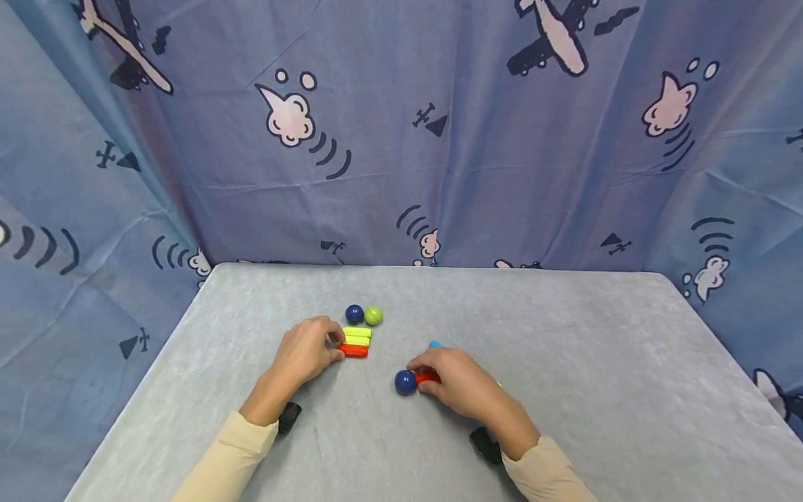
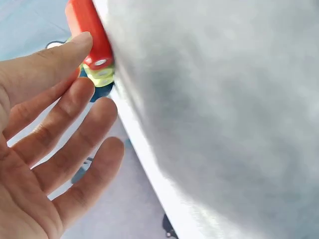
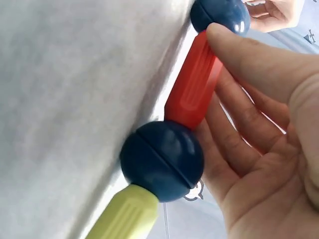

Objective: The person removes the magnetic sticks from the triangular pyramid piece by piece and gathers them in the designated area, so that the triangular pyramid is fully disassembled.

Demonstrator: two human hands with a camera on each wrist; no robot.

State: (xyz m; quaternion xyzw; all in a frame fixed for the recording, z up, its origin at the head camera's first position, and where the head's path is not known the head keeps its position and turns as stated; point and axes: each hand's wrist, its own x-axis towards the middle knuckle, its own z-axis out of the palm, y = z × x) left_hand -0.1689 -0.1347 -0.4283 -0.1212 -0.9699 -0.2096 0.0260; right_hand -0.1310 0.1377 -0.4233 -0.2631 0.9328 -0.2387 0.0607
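Note:
My left hand (image 1: 305,351) holds the left end of a row of rods: a red rod (image 1: 354,351) in front, yellow-green rods (image 1: 357,336) behind. Its thumb lies on the red rod in the left wrist view, the other fingers spread below. With thumb and fingers, my right hand (image 1: 463,382) grips another red rod (image 3: 192,82), which joins two navy balls. One navy ball (image 1: 405,382) is at its left end in the head view; the other ball (image 3: 162,160) is hidden there by the hand. A yellow-green rod (image 3: 124,214) continues from that second ball.
Behind the row of rods, a navy ball (image 1: 354,314) and a lime-green ball (image 1: 373,316) sit side by side. The tip of a light blue rod (image 1: 435,344) shows behind my right hand. A patterned curtain (image 1: 376,139) hangs behind the grey-white table (image 1: 596,362).

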